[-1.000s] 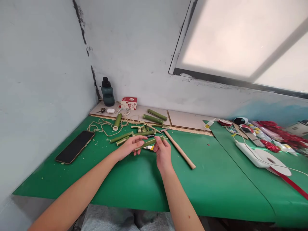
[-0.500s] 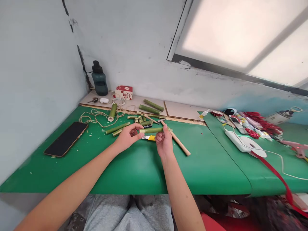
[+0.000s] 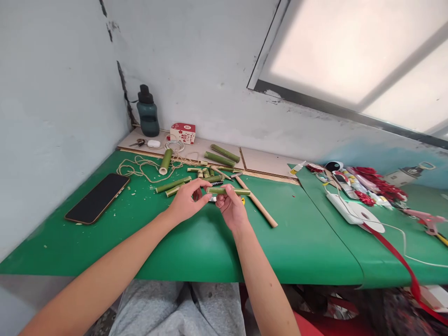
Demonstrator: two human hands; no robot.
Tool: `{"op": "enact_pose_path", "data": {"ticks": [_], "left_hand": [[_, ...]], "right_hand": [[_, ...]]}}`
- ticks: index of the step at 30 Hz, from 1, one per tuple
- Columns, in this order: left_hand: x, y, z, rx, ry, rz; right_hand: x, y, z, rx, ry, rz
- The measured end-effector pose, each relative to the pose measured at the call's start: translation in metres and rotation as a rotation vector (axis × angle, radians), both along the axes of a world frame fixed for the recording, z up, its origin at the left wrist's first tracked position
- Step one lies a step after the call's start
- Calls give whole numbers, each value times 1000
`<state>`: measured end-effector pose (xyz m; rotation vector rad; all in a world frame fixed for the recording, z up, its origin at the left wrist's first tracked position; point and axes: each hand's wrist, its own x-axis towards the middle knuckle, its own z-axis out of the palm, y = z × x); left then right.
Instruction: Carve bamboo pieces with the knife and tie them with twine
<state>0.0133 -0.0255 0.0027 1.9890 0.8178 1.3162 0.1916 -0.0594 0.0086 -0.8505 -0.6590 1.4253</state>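
A short green piece of split bamboo (image 3: 238,192) lies level above the table, pinched between the thumb and fingers of my right hand (image 3: 233,207). My left hand (image 3: 189,199) is by its left end, thumb and forefinger apart; whether a fingertip touches the bamboo I cannot tell. Under my right hand a yellow-handled tool (image 3: 243,200) is mostly covered. Just right of that hand lies a hammer (image 3: 259,205) with a wooden handle. Behind my hands are several cut bamboo pieces (image 3: 173,185) and a thin wooden-handled tool (image 3: 221,172).
A phone (image 3: 98,198) lies at left, near tangled twine (image 3: 140,168) and an upright bamboo tube (image 3: 165,162). A water bottle (image 3: 148,112) and a small box (image 3: 182,133) stand at the back. To the right are a white device (image 3: 345,207), red ribbon (image 3: 395,259) and a pink glue gun (image 3: 425,218).
My right hand has shifted left along the bamboo, its thumb now on top. The bamboo has turned and its frayed right end no longer shows. The view has shifted slightly.
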Motion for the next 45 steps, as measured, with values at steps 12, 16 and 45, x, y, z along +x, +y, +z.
{"op": "enact_pose_path", "data": {"ticks": [12, 16, 45], "left_hand": [[-5, 4, -3, 14, -27, 34], [-5, 4, -5, 25, -36, 39], [-5, -4, -3, 367, -3, 15]], "right_hand": [[-2, -5, 1, 89, -56, 48], [-2, -6, 3, 100, -65, 58], [2, -3, 1, -1, 46, 207]]}}
